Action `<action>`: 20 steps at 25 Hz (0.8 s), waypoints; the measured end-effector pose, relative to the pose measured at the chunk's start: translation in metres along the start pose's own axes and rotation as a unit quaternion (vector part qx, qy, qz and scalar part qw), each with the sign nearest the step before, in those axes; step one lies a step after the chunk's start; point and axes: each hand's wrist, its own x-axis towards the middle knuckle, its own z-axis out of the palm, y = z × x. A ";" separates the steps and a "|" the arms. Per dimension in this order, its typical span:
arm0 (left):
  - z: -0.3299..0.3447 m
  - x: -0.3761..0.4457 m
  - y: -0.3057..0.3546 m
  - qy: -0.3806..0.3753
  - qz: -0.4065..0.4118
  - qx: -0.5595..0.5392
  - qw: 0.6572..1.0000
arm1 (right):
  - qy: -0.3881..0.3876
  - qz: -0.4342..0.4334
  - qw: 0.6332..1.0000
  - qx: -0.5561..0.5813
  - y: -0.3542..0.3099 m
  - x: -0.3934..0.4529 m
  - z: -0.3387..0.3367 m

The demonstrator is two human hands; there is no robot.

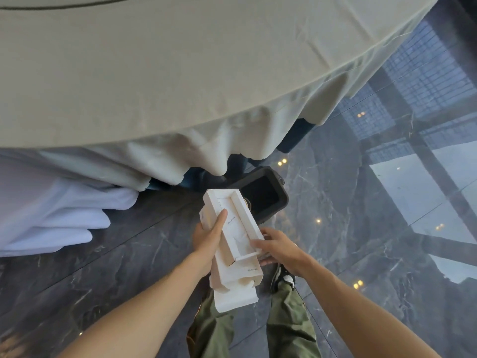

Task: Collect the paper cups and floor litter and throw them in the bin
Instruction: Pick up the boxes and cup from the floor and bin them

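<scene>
- Head view, far left: I see white cloth [59,215] bunched in folds on the floor, under the edge of the round counter.
- A pale grey tablecloth [180,73] covers that counter and fills the upper frame, its hem hanging in scallops.
- My left hand [209,237] has its grip closed round the left side of a stack of white cardboard boxes [232,244], thumb laid flat on the top one.
- That top box is open like a shallow tray; the stack is held lengthwise, pointing away from me, above my legs in green trousers [289,321].
- My right hand [277,246] pinches the near right corner of the open box, fingers closed on its rim.
- Just beyond the far end of the stack stands a black bin [273,195], mouth open and dark inside; the boxes overlap its near edge in this view.
- Dark, glossy marble floor [361,228] spreads to the right, mirroring windows and small lights.
- One dark shoe [282,277] shows below my right hand.
</scene>
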 end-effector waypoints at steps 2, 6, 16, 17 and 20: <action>0.011 0.002 0.001 0.000 -0.001 0.000 1.000 | 0.088 -0.015 0.996 0.017 0.006 0.007 -0.006; 0.017 0.014 -0.011 0.020 -0.020 -0.007 1.000 | 0.224 0.008 0.973 0.053 0.011 0.024 -0.024; -0.004 0.032 -0.042 0.027 -0.064 0.018 0.997 | 0.279 0.022 0.958 0.059 -0.004 0.070 -0.046; -0.004 0.033 -0.042 0.023 -0.062 0.017 0.998 | 0.286 0.021 0.956 0.059 -0.005 0.071 -0.047; 0.000 0.036 -0.039 0.016 -0.068 -0.007 0.998 | 0.284 0.022 0.958 0.029 -0.004 0.064 -0.043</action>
